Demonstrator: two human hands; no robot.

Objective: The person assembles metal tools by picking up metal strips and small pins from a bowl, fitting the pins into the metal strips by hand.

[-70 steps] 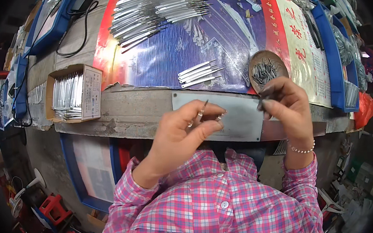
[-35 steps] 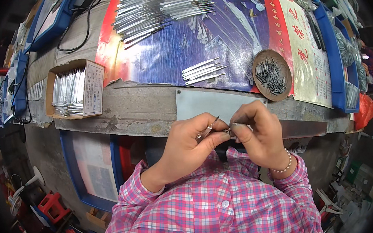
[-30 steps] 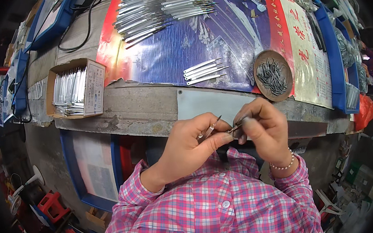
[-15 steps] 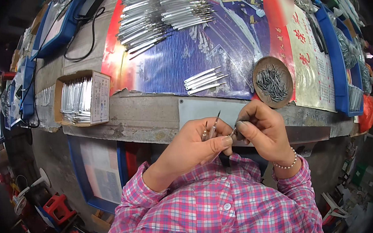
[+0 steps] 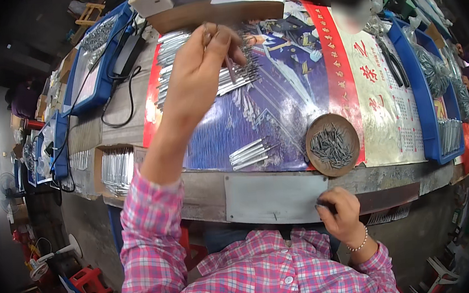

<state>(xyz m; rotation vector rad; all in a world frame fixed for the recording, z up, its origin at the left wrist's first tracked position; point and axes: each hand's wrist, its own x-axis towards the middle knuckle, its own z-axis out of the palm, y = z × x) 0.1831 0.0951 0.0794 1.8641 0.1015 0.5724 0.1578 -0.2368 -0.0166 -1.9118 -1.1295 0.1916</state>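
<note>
My left hand [image 5: 202, 65] reaches over the far pile of flat silver metal handles with dark pointed tips [image 5: 168, 60]. Its fingers are closed on a thin metal tool [image 5: 232, 70], partly hidden and blurred. Near the bench's front edge, my right hand [image 5: 342, 212] is curled at the right end of a grey plate [image 5: 272, 196]; whatever its fingers may hold cannot be made out. A small dark pin [image 5: 275, 216] lies on that plate. Beyond it, a round brown dish [image 5: 312, 165] carries many small dark metal pins [image 5: 332, 146]. Several more silver handles [image 5: 251, 153] lie left of the dish.
A cardboard box [image 5: 98, 169] packed with silver pieces stands at the left. Blue trays [image 5: 83, 106] flank the bench, another blue tray [image 5: 434, 151] at the right. Black-handled pliers [image 5: 395, 65] lie on the poster [image 5: 292, 108]. A wooden-edged box [image 5: 217, 15] sits behind the far pile.
My hands have parted. The left, with a thin metal tool, has gone from in front of my chest to the far pile; the right has lowered to the bench edge. The view has tilted up.
</note>
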